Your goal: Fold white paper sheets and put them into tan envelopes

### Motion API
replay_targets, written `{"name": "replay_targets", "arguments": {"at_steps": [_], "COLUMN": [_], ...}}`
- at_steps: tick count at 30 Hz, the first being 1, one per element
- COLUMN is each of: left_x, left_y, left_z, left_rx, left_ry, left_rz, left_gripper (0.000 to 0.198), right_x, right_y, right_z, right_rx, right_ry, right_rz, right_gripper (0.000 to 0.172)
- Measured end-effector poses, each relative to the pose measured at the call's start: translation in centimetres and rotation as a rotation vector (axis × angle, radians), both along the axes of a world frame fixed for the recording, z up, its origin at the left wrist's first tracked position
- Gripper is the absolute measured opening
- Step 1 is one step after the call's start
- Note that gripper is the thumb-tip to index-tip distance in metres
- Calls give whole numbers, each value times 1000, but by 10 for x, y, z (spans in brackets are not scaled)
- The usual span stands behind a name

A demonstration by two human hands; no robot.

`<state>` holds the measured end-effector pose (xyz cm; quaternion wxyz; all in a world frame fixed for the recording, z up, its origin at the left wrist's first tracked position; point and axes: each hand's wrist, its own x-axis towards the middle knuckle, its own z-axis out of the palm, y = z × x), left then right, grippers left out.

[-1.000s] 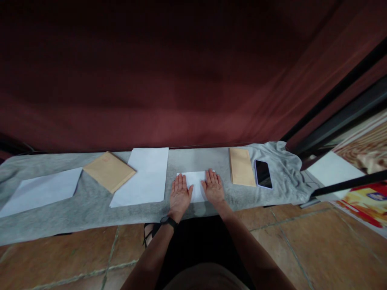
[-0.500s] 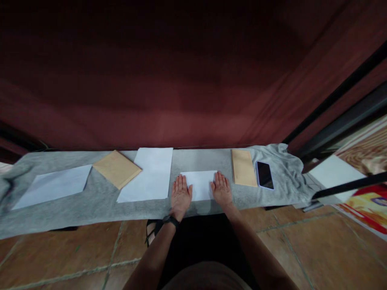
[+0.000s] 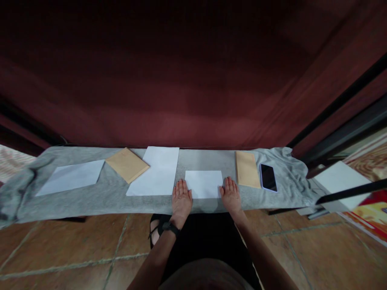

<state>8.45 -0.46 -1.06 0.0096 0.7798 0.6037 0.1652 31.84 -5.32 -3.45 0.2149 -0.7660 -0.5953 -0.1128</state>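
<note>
A small white sheet of paper (image 3: 204,184) lies flat on the grey cloth (image 3: 204,159), between my two hands. My left hand (image 3: 182,199) rests palm down at its left edge, fingers stretched forward and nothing held; a dark watch is on that wrist. At the right edge lies my right hand (image 3: 230,195), also flat, its thumb beside the paper. To the left of my left hand is a larger white sheet (image 3: 160,173), partly under a brown envelope (image 3: 127,165). A second brown envelope (image 3: 248,169) lies beyond my right hand.
A phone (image 3: 268,177) with a dark screen lies right of the second envelope. Another white sheet (image 3: 72,177) is at the far left. A red panel (image 3: 193,125) rises behind the cloth-covered surface. Black metal bars (image 3: 353,191) and a white board stand at the right.
Both hands have drawn apart to the paper's side edges, so more of the small sheet shows. The whole view has shifted slightly.
</note>
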Motion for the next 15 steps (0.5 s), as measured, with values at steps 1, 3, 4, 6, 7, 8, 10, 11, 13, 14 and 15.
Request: {"name": "replay_targets", "arguments": {"at_steps": [1,3,4,6,7,8,10,11,13,14,15], "left_x": [5,17,24,34,36,37,32,28,16,11,6], "left_y": [-6,-18,-24,-34,-37,-39,-41,-40,-37,-36,-34], "left_z": [0,0,-1,-3,-5,-6,-7,-7,-6,-5,-4], "left_rx": [12,27,24,8,1,-2,-2,-1,1,-1,-5], "left_ry": [-6,-13,-10,1,6,7,3,-1,-10,-12,-14], "left_rz": [-27,-132,-193,-269,-284,-286,-269,-255,-211,-185,-158], "left_gripper": [57,57,57,55,55,55,55,55,56,56,56], "right_x": [-7,-27,-38,-59,-67,-71,-69,-64,-49,-41,-35], "right_y": [-2,-5,-7,-12,-15,-19,-26,-29,-36,-39,-41], "right_z": [2,6,7,10,11,11,11,11,8,7,7], "right_rx": [10,17,8,-44,-72,-89,-104,-103,-99,-99,-99], "right_ry": [13,39,55,74,70,64,49,41,32,33,38], "right_rz": [2,53,112,254,307,328,319,298,257,237,214], "right_gripper": [57,55,55,53,52,52,53,54,56,56,55]}}
